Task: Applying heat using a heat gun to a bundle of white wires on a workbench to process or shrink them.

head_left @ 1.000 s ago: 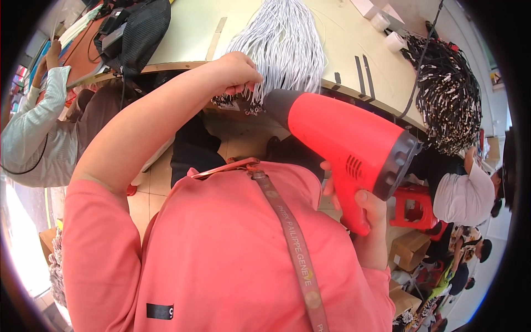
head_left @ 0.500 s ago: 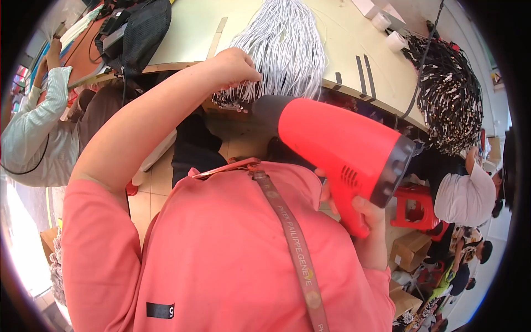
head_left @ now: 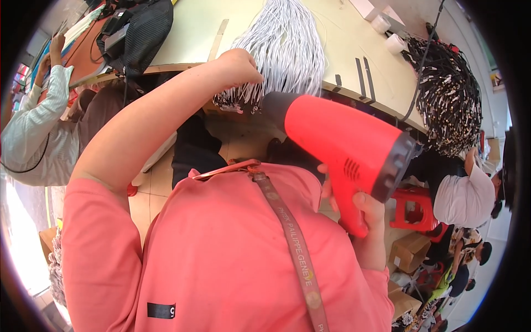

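My right hand (head_left: 368, 209) is wrapped around the handle of a red hair dryer (head_left: 338, 135) with a black nozzle and black rear end. The nozzle points left, close to the hanging dark ends (head_left: 243, 100) of a thick bundle of white cables (head_left: 290, 47). The bundle lies across the table, and its ends droop over the near edge. My left hand (head_left: 241, 68) is closed on the left side of these cables, just above their ends. Its fingertips are partly hidden, so I cannot make out how many strands it grips.
A pale table (head_left: 191, 36) spans the far side, with black tape strips (head_left: 365, 77) on it. At right hangs a heap of black cables (head_left: 449, 99) near white rolls (head_left: 395, 43). A black mesh bag (head_left: 148, 36) sits left. Other people sit on both sides; a red stool (head_left: 412, 209) stands right.
The hair dryer has shifted slightly right, its nozzle a little higher. My left hand has barely moved and stays closed at the cables.
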### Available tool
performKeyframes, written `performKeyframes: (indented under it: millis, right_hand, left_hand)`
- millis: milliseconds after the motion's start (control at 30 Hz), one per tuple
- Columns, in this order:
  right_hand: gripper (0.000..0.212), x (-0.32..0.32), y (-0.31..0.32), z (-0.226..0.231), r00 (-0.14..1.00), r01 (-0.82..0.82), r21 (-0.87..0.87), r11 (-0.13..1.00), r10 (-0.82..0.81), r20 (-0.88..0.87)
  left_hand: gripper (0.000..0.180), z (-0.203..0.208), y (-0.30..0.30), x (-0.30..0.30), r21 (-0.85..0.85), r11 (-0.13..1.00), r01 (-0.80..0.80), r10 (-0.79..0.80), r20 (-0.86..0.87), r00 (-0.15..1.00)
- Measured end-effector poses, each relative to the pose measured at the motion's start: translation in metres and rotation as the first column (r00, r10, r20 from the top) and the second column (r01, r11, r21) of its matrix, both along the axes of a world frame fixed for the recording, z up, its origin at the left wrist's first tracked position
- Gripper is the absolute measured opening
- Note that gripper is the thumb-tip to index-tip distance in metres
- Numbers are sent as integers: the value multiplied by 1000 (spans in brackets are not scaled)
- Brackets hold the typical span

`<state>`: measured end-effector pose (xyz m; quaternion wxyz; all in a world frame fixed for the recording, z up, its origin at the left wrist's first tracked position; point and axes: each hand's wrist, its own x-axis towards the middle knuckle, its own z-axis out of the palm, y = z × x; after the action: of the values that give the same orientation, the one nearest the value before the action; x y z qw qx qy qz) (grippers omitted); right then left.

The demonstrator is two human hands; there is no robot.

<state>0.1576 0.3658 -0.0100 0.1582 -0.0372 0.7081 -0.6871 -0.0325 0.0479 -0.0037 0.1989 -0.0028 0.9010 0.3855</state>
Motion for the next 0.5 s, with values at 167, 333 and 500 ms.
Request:
performKeyframes:
  millis: [167,333,500]
  right_hand:
    - [76,2,-17,-3,977,196,-50,979,-199,-79]
    - [80,5,12,-27,1000,17,16,1000,-17,-9]
    - [82,1,-2,-18,997,54,1,999,-54,-63]
  left_hand:
    - [19,-6,-2,-5,-34,999,2,-2,26,1000]
    - [20,-1,-1,0,-8,999,32,-32,-83,996]
    - [20,0,-2,0,-16,999,-31,30,-21,999]
